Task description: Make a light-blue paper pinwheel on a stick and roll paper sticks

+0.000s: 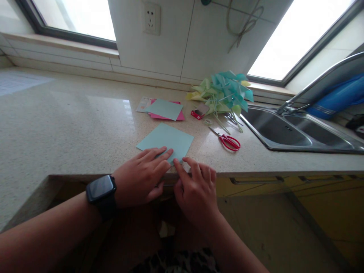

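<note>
From the head view, both hands are working at the near edge of the bench (71,125), right where a light blue paper square (166,141) is lying flat on the speckled stone. The left hand (140,176), with a black watch (101,190) sitting on its wrist, is lying palm down with its fingers (159,155) stretched out flat, pressing on the sheet's near corner. The right hand (196,191) is coming in just beside it, its fingers (179,167) curled, tips resting at the paper's near edge by the lip of the bench; neither hand is gripping anything, both are pressing rather than pinching.

Further back on the bench, a small stack of coloured sheets (165,109) is lying, blue on top of pink. To its right a little red box (197,113) is sitting near a heap of green and teal paper pinwheels (223,93) on pale sticks. Red-handled scissors (227,141) are lying just in front of that heap, well apart from the hands. At the right, a steel sink (298,132) with a curved tap (315,81) is taking up the corner, windows glowing behind, and a wall socket (151,18) is showing on the tiles.
</note>
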Motion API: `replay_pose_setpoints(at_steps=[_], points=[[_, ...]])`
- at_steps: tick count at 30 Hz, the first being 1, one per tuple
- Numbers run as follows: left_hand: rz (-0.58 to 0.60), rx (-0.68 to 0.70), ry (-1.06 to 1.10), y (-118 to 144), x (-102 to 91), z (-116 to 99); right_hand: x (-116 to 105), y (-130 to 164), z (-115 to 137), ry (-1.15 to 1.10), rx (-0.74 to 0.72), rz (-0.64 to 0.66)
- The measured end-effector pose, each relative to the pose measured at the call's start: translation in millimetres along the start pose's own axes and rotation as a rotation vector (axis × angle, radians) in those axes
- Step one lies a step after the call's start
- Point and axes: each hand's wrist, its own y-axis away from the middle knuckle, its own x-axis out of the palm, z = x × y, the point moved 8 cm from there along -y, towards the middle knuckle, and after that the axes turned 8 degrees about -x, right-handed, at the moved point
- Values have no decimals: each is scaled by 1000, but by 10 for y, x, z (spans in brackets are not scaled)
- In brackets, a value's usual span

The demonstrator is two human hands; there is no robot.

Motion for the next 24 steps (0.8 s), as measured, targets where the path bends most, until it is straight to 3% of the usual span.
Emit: replay_pose_setpoints(at_steps=[17, 24], points=[[-82, 10, 23, -1, -46, 12, 46, -77, -20, -1, -19, 70], [-77, -25, -8, -1, -17, 35, -17, -37, -40, -63, -45, 5]])
